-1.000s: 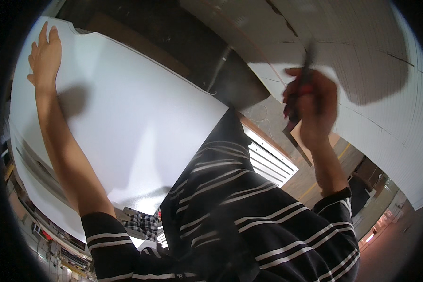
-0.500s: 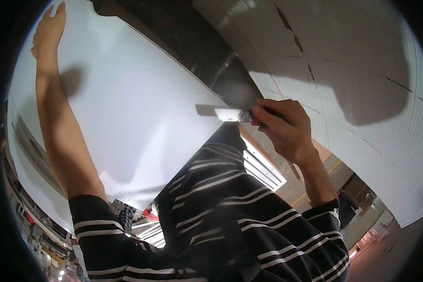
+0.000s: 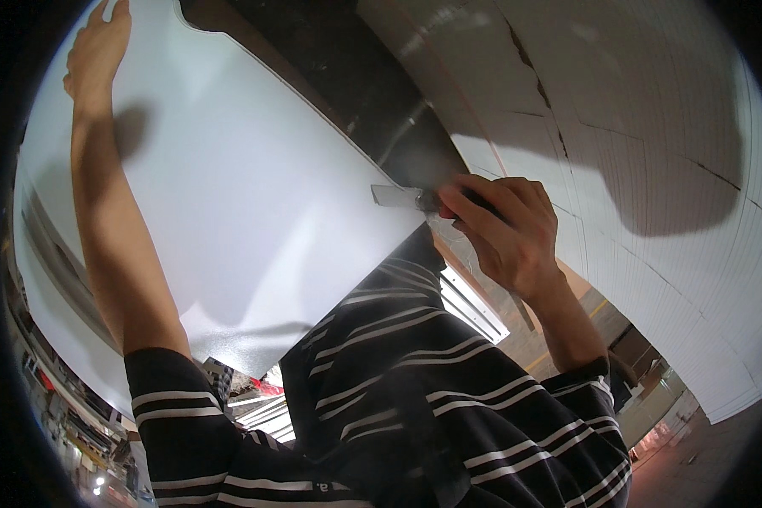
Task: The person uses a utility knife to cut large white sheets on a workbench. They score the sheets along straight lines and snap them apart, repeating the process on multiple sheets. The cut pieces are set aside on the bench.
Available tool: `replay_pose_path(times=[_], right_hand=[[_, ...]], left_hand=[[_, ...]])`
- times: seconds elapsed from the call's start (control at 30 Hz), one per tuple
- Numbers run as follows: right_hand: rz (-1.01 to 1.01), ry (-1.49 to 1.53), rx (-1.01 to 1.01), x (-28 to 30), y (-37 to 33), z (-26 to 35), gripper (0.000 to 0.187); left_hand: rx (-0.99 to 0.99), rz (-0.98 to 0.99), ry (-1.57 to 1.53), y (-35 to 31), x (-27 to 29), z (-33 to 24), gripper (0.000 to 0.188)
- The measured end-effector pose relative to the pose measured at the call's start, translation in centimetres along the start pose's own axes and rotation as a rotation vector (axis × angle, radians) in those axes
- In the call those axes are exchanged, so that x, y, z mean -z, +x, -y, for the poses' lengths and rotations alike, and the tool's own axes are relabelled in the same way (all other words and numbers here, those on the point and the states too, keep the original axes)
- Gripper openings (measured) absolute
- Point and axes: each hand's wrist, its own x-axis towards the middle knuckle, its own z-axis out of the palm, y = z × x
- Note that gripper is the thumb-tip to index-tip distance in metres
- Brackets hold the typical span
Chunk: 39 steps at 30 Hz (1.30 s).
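A large white panel (image 3: 237,178) with a smooth face and a notched upper corner spreads across the left and middle. My left hand (image 3: 99,51) lies near its far left end, fingers stretched out and partly cut off by the picture's upper edge. In my right hand (image 3: 516,233) is a scraper (image 3: 395,196), with a flat, wide metal blade and a dark handle showing some red. The fingers wrap round that handle. Its blade points left, over the panel's right edge near the near corner; whether it touches cannot be made out.
A tall stack of thin white sheets (image 3: 652,152), with dark gaps between some layers, rises at the right. Between stack and panel runs a dark surface (image 3: 339,80). White slatted pieces (image 3: 474,305) lie below my right hand. Cluttered goods (image 3: 68,406) fill the lower left.
The scraper and my right hand have shifted slightly; the blade has turned and now lies closer to the panel's right edge. The panel and my left hand sit slightly farther right in view.
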Motion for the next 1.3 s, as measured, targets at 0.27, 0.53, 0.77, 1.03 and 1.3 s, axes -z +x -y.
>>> replay_pose_path(times=[0.27, 0.53, 0.77, 1.03, 1.3], right_hand=[[-0.026, -0.020, -0.046, -0.4, 0.3, 0.4, 0.042], [-0.043, -0.037, -0.043, -0.7, 0.8, 0.4, 0.044], [-0.009, -0.058, 0.000, -0.8, 1.8, 0.4, 0.030], [-0.081, -0.039, -0.004, -1.8, 3.1, 0.0, 0.038], [-0.110, -0.031, 0.030, -2.5, 4.2, -0.5, 0.035]], left_hand=[[-0.074, -0.057, 0.049, -0.8, -1.0, -0.4, 0.065], [-0.127, -0.082, 0.045, -1.8, -1.3, -0.9, 0.060], [-0.152, -0.062, 0.032, -2.7, -0.4, -1.8, 0.059], [-0.154, -0.057, 0.053, -2.8, -0.4, -2.0, 0.058], [-0.193, -0.065, 0.030, -3.7, -0.1, -2.8, 0.057]])
